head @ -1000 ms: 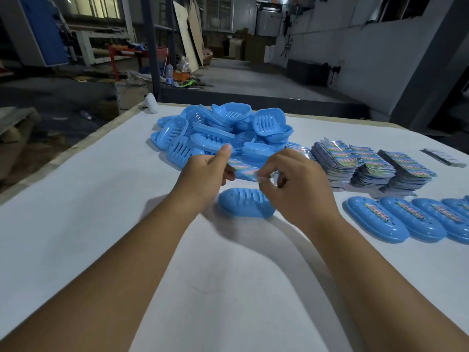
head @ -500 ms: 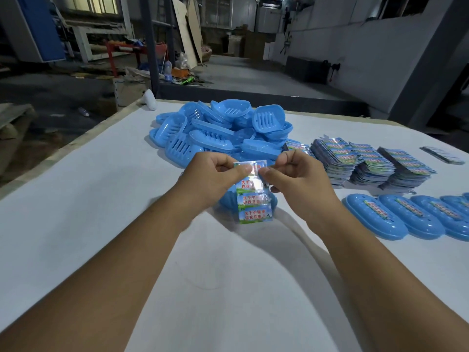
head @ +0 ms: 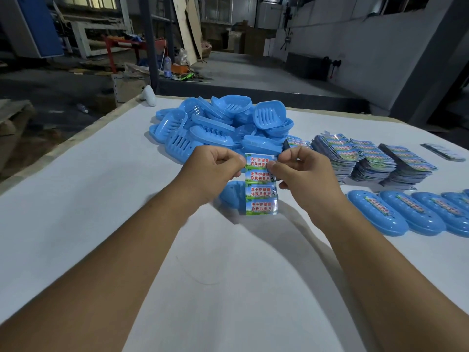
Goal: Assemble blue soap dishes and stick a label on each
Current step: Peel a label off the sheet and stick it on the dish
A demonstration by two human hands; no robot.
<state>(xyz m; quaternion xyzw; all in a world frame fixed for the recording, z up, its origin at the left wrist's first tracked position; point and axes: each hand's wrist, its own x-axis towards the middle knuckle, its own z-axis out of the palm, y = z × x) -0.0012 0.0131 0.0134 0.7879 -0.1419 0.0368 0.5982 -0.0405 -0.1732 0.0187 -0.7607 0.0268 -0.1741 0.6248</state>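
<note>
Both hands are raised above the white table (head: 76,212) and together hold a label sheet (head: 261,185) by its top edge. The left hand (head: 212,171) pinches the upper left corner between thumb and curled fingers; the right hand (head: 303,174) pinches at the upper right edge of the topmost label, its fingers likewise curled, which in my judgement is a start at peeling that label free. The sheet hangs upright with four printed labels stacked one below another, so its long axis runs vertically, toward the viewer at the bottom. The assembled soap dish (head: 232,196) to be labelled lies on the table directly beneath and behind the sheet, partly hidden by it and by the left hand. Its long axis runs left to right, across the line of the forearms and crosswise to the hanging sheet. The visible end of the dish projects toward the left hand, which is therefore the nearer; how far it extends toward the right hand cannot be told. A peeled label would need to travel down and be turned lengthwise to the dish. Beyond the hands sits a heap of loose dish parts (head: 220,125). To the right stand stacks of label sheets (head: 368,158), and nearer the table edge a row of finished labelled dishes (head: 411,212).
</note>
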